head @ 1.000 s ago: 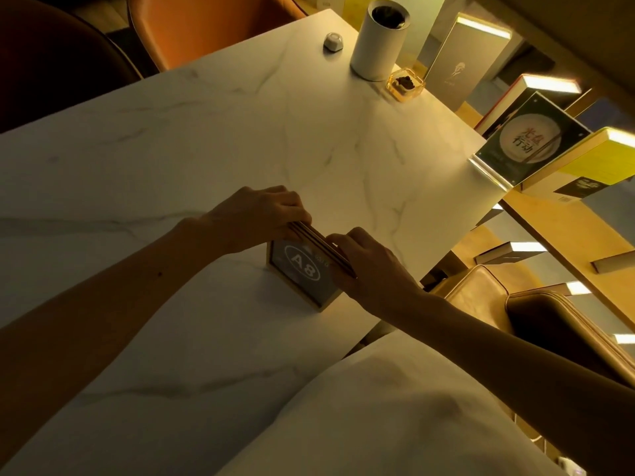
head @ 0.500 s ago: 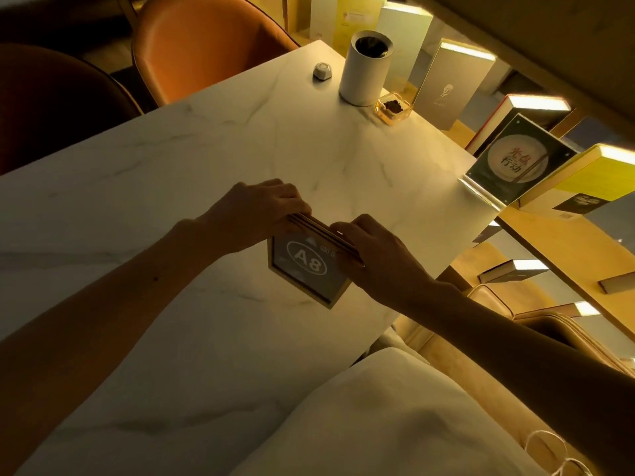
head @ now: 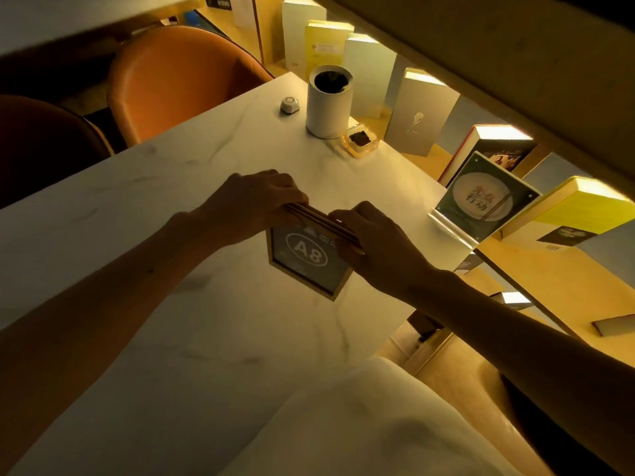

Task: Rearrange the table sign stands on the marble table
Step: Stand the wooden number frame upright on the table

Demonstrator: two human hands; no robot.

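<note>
A wooden-framed sign stand marked "A8" (head: 304, 261) stands near the middle of the white marble table (head: 144, 207). My left hand (head: 251, 204) grips the left end of its top edge. My right hand (head: 372, 245) grips the right end of that edge. A second sign stand, clear acrylic with a round plate picture (head: 481, 201), stands at the table's right edge, apart from both hands.
At the far corner stand a white cylinder (head: 328, 101), a small white puck (head: 289, 105) and a small amber dish (head: 360, 140). Orange chairs (head: 182, 77) stand beyond the table. Lit books line a shelf (head: 584, 269) on the right. A white cushion (head: 360, 427) lies near me.
Both hands have stayed on the A8 stand's top edge. The stand has shifted slightly toward the table's far side, and my view has tilted up toward the chairs and shelf.
</note>
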